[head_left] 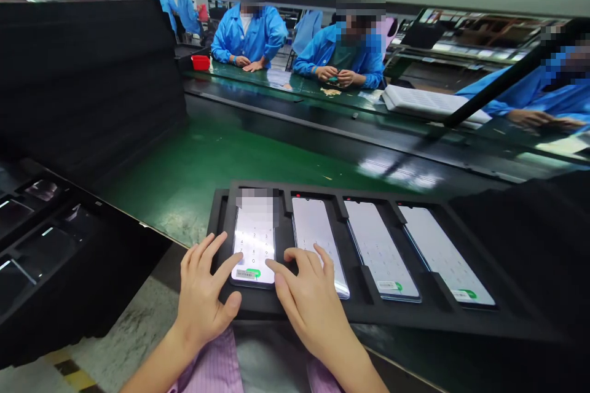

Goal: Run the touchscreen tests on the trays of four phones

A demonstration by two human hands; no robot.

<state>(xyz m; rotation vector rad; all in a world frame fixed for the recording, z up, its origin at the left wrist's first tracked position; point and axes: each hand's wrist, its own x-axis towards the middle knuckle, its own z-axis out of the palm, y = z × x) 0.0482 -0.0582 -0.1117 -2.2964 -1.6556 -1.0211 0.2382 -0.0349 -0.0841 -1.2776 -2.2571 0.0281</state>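
Note:
A black foam tray [318, 310] lies before me with several smartphones in its slots, their screens lit. The leftmost smartphone [253, 227] shows a dial keypad and carries a small barcode label near its bottom. At that phone's left edge is my left hand [203, 295], fingers spread, index fingertip over the keypad. My right hand [313, 295] reaches its index finger to the keypad's lower right, its other fingers loosely bent above the second smartphone [318, 221]. The third phone [382, 245] and the rightmost phone [447, 252] show similar keypads. Neither hand grips anything.
A tall stack of black trays [87, 73] stands at left on the green bench [221, 153]. More black trays [69, 270] sit lower left. Across a rail, people in blue coats [251, 34] work at another bench with a red bin [200, 62] and white trays [428, 104].

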